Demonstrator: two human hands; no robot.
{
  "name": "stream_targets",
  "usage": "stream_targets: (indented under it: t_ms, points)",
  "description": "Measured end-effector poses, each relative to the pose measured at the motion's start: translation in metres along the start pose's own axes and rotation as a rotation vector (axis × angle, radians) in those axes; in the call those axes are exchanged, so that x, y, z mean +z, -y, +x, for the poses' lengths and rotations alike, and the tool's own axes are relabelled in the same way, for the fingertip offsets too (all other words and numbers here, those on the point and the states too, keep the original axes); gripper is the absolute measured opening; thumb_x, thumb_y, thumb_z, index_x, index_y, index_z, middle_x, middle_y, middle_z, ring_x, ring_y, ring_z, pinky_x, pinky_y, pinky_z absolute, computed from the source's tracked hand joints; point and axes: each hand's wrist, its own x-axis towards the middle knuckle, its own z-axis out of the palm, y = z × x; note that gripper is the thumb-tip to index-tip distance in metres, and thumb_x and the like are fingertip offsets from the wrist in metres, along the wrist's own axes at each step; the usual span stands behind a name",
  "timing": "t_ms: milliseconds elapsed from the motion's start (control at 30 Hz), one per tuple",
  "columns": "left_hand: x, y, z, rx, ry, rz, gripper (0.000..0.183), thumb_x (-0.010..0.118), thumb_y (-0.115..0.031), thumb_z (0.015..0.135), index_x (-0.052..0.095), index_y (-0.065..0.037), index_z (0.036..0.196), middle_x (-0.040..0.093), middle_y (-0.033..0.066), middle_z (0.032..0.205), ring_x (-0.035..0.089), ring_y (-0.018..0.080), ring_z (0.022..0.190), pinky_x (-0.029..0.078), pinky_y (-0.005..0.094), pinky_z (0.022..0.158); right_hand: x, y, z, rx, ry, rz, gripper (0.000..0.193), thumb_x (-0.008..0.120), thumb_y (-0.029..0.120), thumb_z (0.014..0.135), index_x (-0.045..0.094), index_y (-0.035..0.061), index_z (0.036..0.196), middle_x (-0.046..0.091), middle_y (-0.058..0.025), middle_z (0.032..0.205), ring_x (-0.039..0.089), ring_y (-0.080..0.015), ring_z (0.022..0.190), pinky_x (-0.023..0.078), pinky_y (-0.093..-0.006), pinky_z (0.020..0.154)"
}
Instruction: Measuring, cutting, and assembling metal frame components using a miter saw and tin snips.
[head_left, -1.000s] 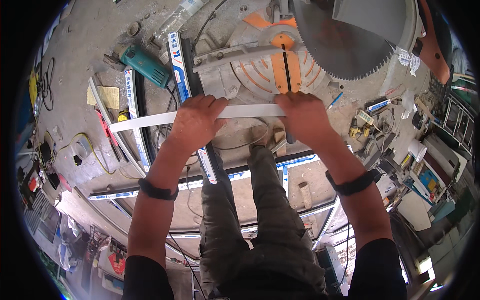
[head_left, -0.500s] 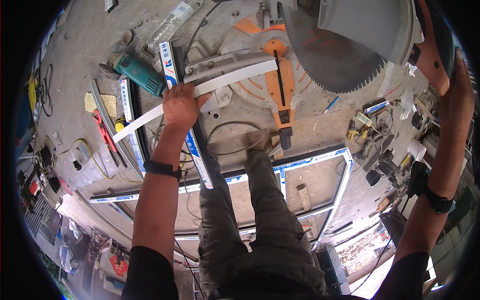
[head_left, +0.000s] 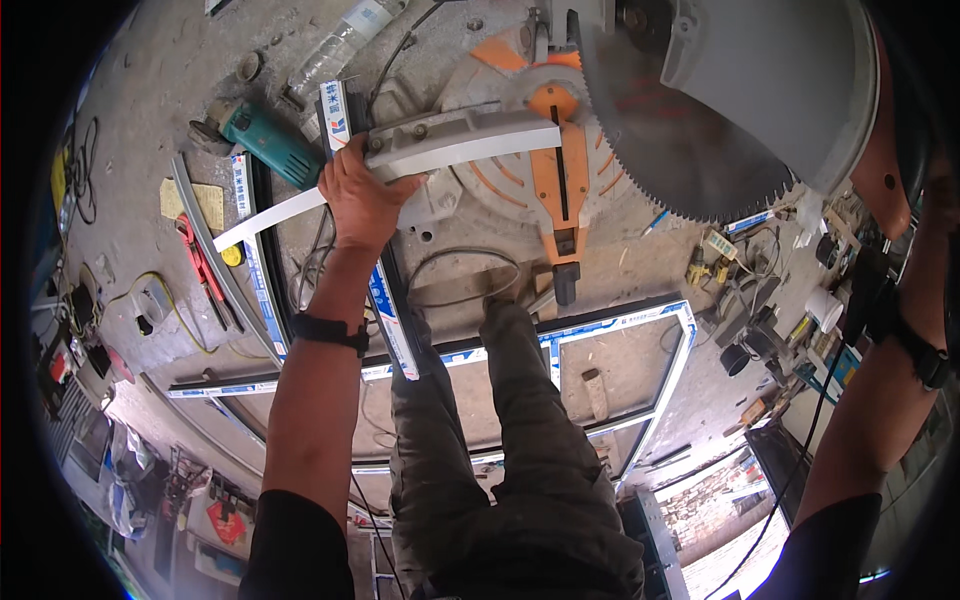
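The grinder [head_left: 270, 143] lies left of the saw [head_left: 670, 135], behind the strip [head_left: 480, 150].

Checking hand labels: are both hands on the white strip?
No: only the left hand is on the white strip, while the right hand is up beside the saw.

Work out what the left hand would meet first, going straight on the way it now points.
The left hand would probably meet the far end of the blue-and-white profile first, though depth is unclear and it might pass above.
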Motion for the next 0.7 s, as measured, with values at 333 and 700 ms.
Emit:
stream_targets:
  t_ms: [333, 700]
  points:
    - [0.004, 0.010, 0.005, 0.082, 0.031, 0.021, 0.086, 0.083, -0.050, 0.063, 0.052, -0.004, 0.129, 0.062, 0.0142, 0.113, 0.055, 0.0332, 0.109, 0.036, 0.0445, 0.100, -0.017, -0.021, -0.007, 0.146, -0.037, -0.047, 0.036, 0.050, 0.028, 0.099, 0.061, -0.0008, 0.119, 0.069, -0.0111, 0.101, 0.067, -0.0186, 0.090, 0.055, -0.0320, 0.083]
    - [0.002, -0.001, 0.004, 0.017, 0.006, 0.022, 0.088, 0.084, -0.054, 0.059, 0.056, -0.003, 0.124, 0.064, 0.0140, 0.110, 0.057, 0.0335, 0.108, 0.039, 0.0442, 0.098, 0.022, -0.083, -0.108, 0.322, -0.345, 0.321, 0.071, 0.016, 0.058, 0.100, 0.053, 0.0004, 0.120, 0.063, -0.0116, 0.094, 0.060, -0.0201, 0.077, 0.051, -0.0325, 0.066]
